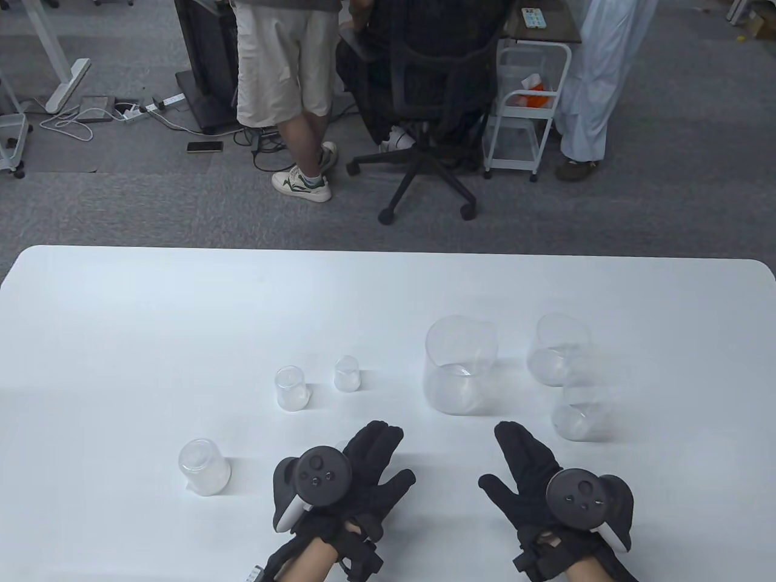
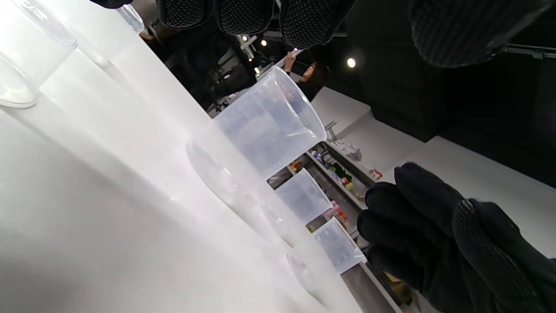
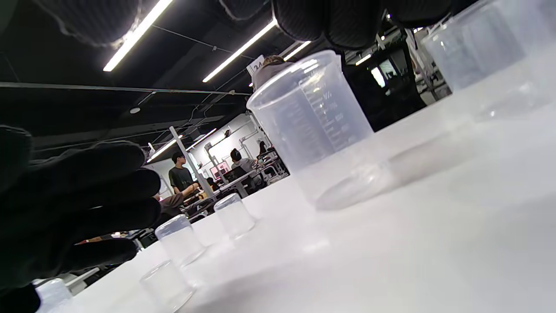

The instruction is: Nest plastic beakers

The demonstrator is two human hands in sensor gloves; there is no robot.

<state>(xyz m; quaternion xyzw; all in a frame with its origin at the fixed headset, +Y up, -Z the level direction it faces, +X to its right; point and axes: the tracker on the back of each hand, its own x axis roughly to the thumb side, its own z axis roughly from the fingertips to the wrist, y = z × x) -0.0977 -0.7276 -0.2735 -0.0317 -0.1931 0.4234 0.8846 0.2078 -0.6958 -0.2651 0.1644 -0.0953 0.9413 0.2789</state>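
Note:
Several clear plastic beakers stand apart on the white table [image 1: 121, 315]. The largest beaker [image 1: 459, 364] is right of centre and also shows in the left wrist view [image 2: 265, 134] and the right wrist view [image 3: 317, 126]. Two medium beakers [image 1: 559, 350] [image 1: 580, 412] stand to its right. Two small beakers [image 1: 290, 388] [image 1: 347, 373] stand left of centre, and another [image 1: 203, 467] at the near left. My left hand [image 1: 391, 458] and right hand [image 1: 500, 458] lie spread on the table near its front, holding nothing. A tiny beaker [image 3: 167, 284] stands by the left fingers.
The table's far edge runs across the middle of the table view. Beyond it are a black office chair [image 1: 424, 121], a standing person [image 1: 285, 91] and a white trolley [image 1: 524, 109]. All are off the table.

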